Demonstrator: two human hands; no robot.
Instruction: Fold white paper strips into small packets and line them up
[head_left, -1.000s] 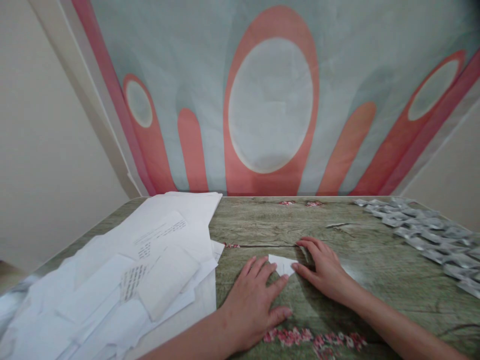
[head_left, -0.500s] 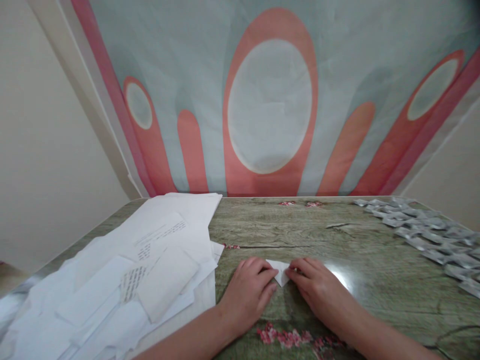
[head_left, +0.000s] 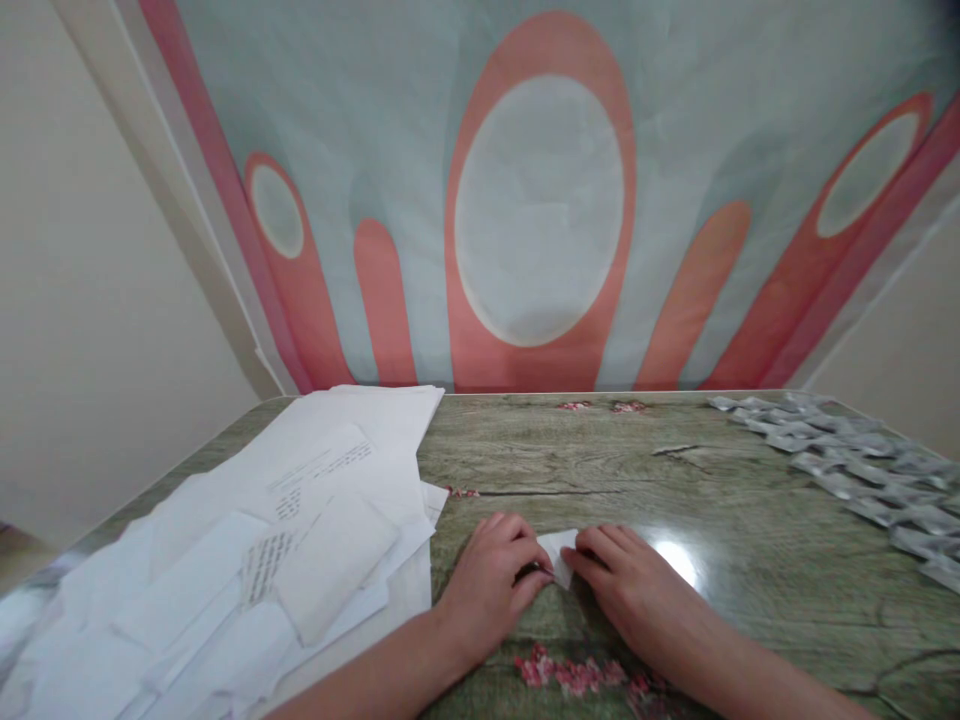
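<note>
A small folded piece of white paper [head_left: 559, 545] lies at the table's middle, between my two hands. My left hand [head_left: 495, 575] pinches its left side, thumb and forefinger closed at the edge. On the other side, my right hand [head_left: 626, 575] has its fingers bent and pressed on the paper's right part, hiding that portion. The paper's upper edge and a narrow lower tip show between the fingertips.
Loose white sheets and torn pieces [head_left: 337, 560], some printed, cover the left of the wood-patterned table [head_left: 540, 450]. Several folded paper pieces [head_left: 862, 465] lie in rows at the far right. A patterned backdrop [head_left: 540, 200] hangs behind the table's back edge.
The paper has turned and tilted slightly, its right corner now higher. My right fingers have shifted a little left and down over it; my left thumb and forefinger have moved at its edge.
</note>
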